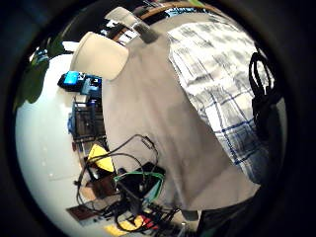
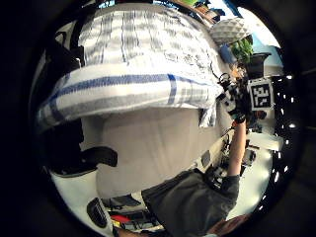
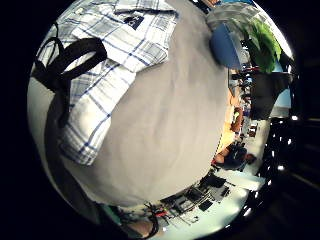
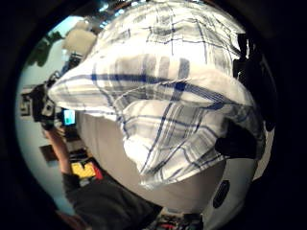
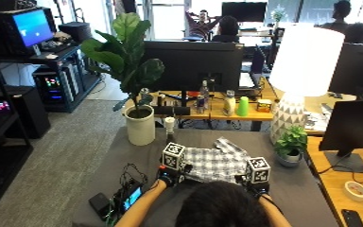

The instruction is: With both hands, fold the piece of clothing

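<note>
Your two hands are out in front of you, apart from each other, and the shirt [image 5: 214, 162] lies between them on the gray table [image 5: 126, 156]. The shirt is soft cloth, white with blue and gray checks, and it looks wrinkly and bunched. Your left hand [image 5: 167, 177] holds the shirt's near edge at its left end, and your right hand [image 5: 255, 186] holds the same edge at its right end. Both forearms reach straight ahead. In the left thumb side palm view the lifted edge makes a thick rounded roll with blue stripes, right next to that palm, and your other hand shows at the far end of the roll, pinching the cloth. In the right thumb side palm view the cloth hangs in a loose fold close to the palm. The table top under it is smooth and flat. Past your left hand stands a round white pot [image 5: 140, 128] with a big leafy plant. Past your right hand there is a white lamp [image 5: 301, 71] and a small green plant [image 5: 291, 143].
</note>
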